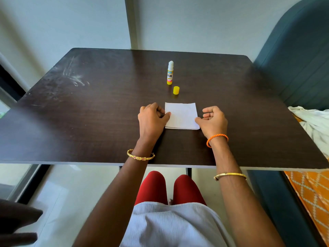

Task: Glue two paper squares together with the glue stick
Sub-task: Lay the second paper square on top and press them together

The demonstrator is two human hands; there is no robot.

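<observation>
Two paper squares (181, 115) lie stacked between loosely curled hands, left (153, 118) and right (212, 120), thumbs touching the edges. "KIN" reads on the uncapped glue stick (170, 73); its cap (176, 90) stands nearby.

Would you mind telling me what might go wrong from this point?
The glue stick stands upright and uncapped, its yellow cap lying apart: it may dry out or get knocked over. The left hand and right hand touch only the edges of the stacked paper squares, so the sheets might slip out of alignment.
</observation>
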